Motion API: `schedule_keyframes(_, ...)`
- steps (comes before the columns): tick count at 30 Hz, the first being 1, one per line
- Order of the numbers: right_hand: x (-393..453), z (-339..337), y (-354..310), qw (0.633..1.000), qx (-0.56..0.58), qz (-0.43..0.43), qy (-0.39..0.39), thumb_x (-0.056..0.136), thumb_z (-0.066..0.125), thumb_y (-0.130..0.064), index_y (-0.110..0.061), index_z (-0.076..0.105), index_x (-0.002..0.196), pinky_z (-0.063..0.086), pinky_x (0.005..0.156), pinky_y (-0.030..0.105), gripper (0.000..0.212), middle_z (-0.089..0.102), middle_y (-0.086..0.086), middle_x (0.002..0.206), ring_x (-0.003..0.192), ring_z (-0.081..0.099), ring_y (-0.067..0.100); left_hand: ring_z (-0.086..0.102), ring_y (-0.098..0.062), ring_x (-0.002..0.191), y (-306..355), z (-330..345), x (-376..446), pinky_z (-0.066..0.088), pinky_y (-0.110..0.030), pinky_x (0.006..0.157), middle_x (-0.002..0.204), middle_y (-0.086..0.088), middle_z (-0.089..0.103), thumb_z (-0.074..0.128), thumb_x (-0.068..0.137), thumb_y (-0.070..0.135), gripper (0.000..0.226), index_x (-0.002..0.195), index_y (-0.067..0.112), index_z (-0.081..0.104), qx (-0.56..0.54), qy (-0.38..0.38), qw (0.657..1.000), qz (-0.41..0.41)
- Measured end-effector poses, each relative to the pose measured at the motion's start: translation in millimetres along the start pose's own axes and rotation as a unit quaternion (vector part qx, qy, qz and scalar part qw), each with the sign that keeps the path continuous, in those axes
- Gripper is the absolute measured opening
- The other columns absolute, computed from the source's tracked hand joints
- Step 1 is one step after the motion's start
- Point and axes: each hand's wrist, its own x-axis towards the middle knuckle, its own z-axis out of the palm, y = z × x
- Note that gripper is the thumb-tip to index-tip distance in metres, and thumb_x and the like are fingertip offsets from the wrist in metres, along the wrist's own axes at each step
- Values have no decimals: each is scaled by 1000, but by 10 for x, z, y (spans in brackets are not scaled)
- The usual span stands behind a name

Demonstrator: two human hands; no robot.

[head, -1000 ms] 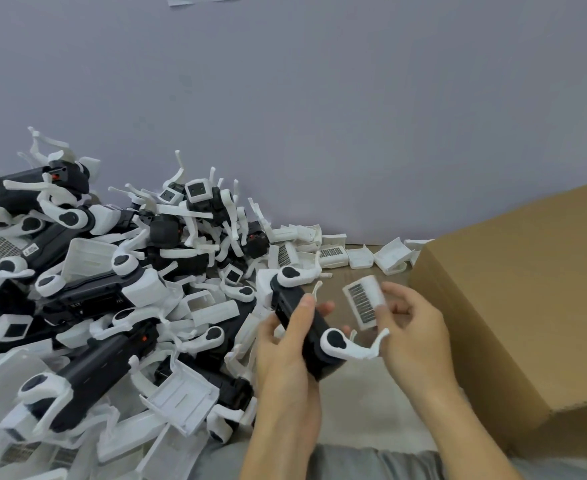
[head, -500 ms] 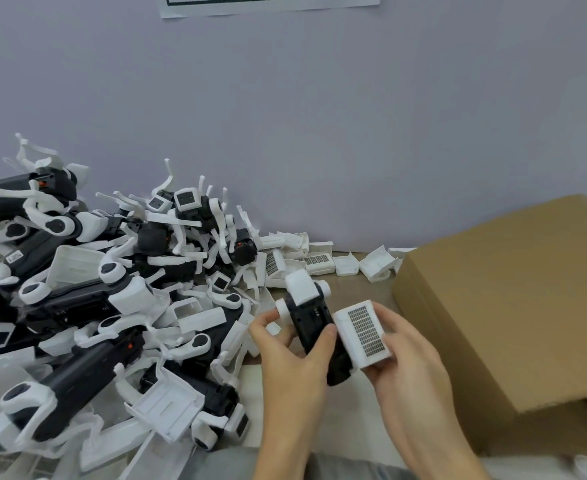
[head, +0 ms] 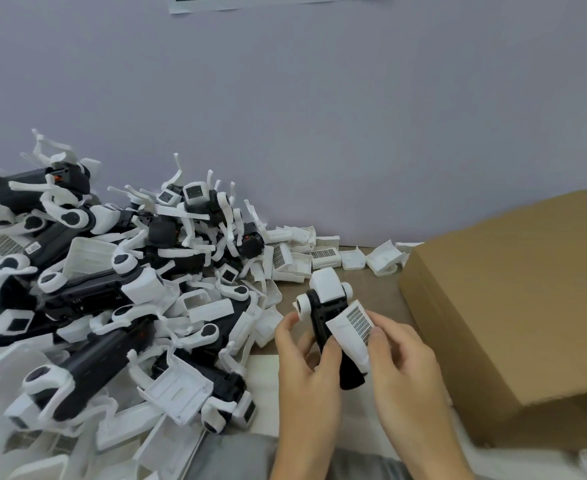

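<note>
Both hands are working close together above the tabletop (head: pixel 378 296), in front of the person's body. The left hand (head: pixel 306 368) is gripping a black device (head: pixel 320 317) around its lower half, with the fingers curling over the front and the thumb standing on the left side. The device is pointing up and away from the person, a little tilted, and it is carrying a white cap (head: pixel 326 284) with two round knobs on its far end. The right hand (head: pixel 403 368) is pinching a white cover (head: pixel 349 327); the thumb is pressing on the face that has a dark grid pattern. This cover is lying against the right side of the black device and touching it, but I cannot tell if it is sitting fully in place.

On the left, a big pile of the same black and white parts (head: pixel 112 289) is leaning against the grey wall (head: pixel 320 116). Several loose white covers (head: pixel 323 258) are lying along the wall just behind the hands. A brown cardboard box (head: pixel 510 289) is standing on the right, near the right hand but not touching it. A sheet of paper (head: pixel 278 1) is hanging on the wall at the top edge. Grey cloth (head: pixel 236 455) is showing at the bottom, under the wrists.
</note>
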Motion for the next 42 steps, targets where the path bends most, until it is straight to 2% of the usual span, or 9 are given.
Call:
schedule_keyframes(6, -48, 53, 27, 998, -44, -33, 13, 98, 51, -18, -34, 71, 107, 48, 70, 15, 27, 63, -4, 95, 87, 60, 3, 70, 0, 82, 43, -73, -145, 52, -13, 68, 116, 5, 73, 60, 95, 1, 43, 129, 25, 47, 12, 16, 1000, 6)
schedule_keyframes(10, -117, 87, 41, 997, -62, -52, 10, 94, 52, -22, -36, 71, 98, 50, 66, 24, 24, 63, -7, 86, 85, 60, 6, 69, -6, 77, 60, -125, -250, 54, -26, 76, 106, 16, 76, 59, 96, 0, 41, 125, 27, 48, 18, 17, 1000, 9)
schedule_keyframes(12, -163, 99, 55, 996, -63, -63, 18, 92, 53, -23, -35, 72, 94, 48, 61, 17, 22, 63, -9, 81, 84, 60, 7, 68, -7, 76, 65, -146, -298, 52, -31, 79, 105, 15, 76, 58, 96, -1, 41, 123, 28, 48, 18, 17, 1000, 12)
schedule_keyframes(19, -175, 79, 75, 999, -27, -26, 11, 92, 57, -27, -47, 63, 82, 46, 64, 7, 23, 66, -32, 90, 88, 61, -8, 72, -8, 86, 60, -127, -265, 56, -21, 73, 103, 17, 76, 58, 96, 0, 45, 127, 30, 49, 24, 6, 1000, 18)
schedule_keyframes(23, -122, 40, 106, 1000, -15, -8, 14, 93, 54, -29, -46, 67, 80, 45, 64, 8, 25, 70, -25, 86, 84, 63, -5, 71, -6, 97, 72, -61, -133, 53, -14, 73, 104, 19, 76, 60, 95, 0, 51, 134, 32, 52, 36, -15, 998, 47)
schedule_keyframes(26, -72, 29, 122, 1000, -1, -2, 15, 96, 52, -34, -44, 69, 95, 45, 65, 7, 20, 72, -24, 89, 86, 64, -4, 70, -2, 99, 56, -20, -89, 52, -11, 72, 100, 25, 74, 58, 95, -2, 53, 137, 30, 51, 50, -30, 996, 64)
schedule_keyframes(32, -35, 97, 93, 1000, 15, -4, 21, 95, 54, -43, -41, 67, 97, 52, 70, 25, 13, 71, -24, 90, 85, 66, -1, 71, 2, 86, 141, 0, -53, 50, -9, 67, 98, 14, 77, 52, 100, 12, 33, 127, 31, 57, -25, -44, 998, 33)
schedule_keyframes(35, -36, 104, 82, 999, 24, -10, 30, 83, 51, -60, -38, 68, 99, 53, 71, 28, 31, 72, -22, 89, 85, 66, 1, 72, -1, 89, 163, 56, 19, 51, -10, 70, 98, 14, 77, 61, 97, 15, 27, 120, 29, 58, -19, -41, 998, 46)
schedule_keyframes(42, -13, 70, 85, 998, 19, -37, 52, 79, 57, -57, -35, 70, 101, 49, 63, 11, 33, 71, -12, 92, 87, 65, 2, 71, -2, 96, 76, 129, 60, 51, -11, 77, 104, 11, 76, 50, 104, 16, 27, 122, 29, 64, -11, -39, 996, 77)
